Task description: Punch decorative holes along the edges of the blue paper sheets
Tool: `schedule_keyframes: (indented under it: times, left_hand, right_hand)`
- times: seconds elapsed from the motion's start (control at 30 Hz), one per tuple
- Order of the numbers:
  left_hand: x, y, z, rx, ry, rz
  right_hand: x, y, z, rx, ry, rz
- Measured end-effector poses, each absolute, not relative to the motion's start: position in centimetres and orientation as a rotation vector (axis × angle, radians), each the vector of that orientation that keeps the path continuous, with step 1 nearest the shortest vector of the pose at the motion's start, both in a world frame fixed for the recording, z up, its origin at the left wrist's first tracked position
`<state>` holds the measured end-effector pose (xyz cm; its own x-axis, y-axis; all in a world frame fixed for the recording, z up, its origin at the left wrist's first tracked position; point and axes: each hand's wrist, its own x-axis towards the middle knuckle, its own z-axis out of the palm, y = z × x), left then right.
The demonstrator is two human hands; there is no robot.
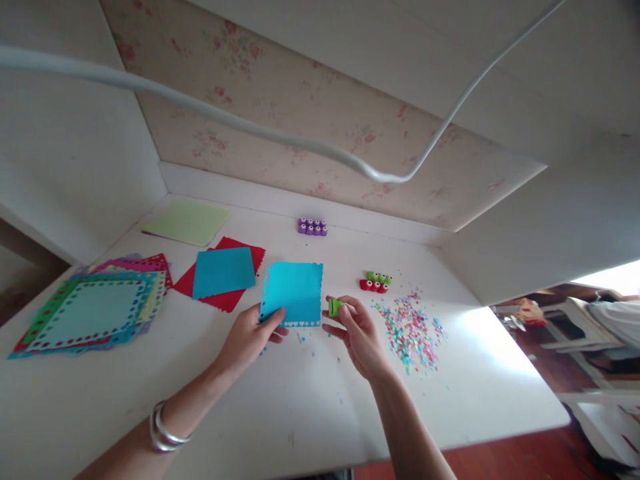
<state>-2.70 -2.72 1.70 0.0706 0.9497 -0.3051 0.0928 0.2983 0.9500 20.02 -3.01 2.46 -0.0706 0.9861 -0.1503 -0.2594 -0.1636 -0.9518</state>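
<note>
My left hand (257, 331) pinches the lower left corner of a bright blue paper sheet (295, 290), thumb on top. Small shapes are punched along the sheet's left and bottom edges, and its other edges are scalloped. Just right of the sheet, my right hand (357, 333) grips a small green craft punch (335, 307) between thumb and fingers. A narrow gap shows between punch and paper. Beyond my right hand, red punches (373, 286) and green punches (380, 277) stand in rows. Purple punches (313, 227) stand near the wall.
Punched confetti (413, 333) lies scattered at the right. On the left is a pile of punched coloured sheets (95, 310). A blue sheet (224, 272) rests on red paper (243, 253), with pale green paper (187, 221) behind. A white cable (240, 127) hangs across the view above the table (300, 413).
</note>
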Motion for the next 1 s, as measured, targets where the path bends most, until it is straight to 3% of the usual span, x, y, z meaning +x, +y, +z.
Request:
schedule_keyframes:
  times: [0.23,1.0]
  left_hand:
    - [-2.9,-2.8,1.5,1.089,1.293,0.961]
    - [-3.0,-3.1,1.8,1.386,1.386,0.875]
  right_hand:
    - [20.6,-3.3,0.4,-1.176,-1.084,1.398]
    - [21.0,-3.0,0.8,-1.275,-1.417,1.302]
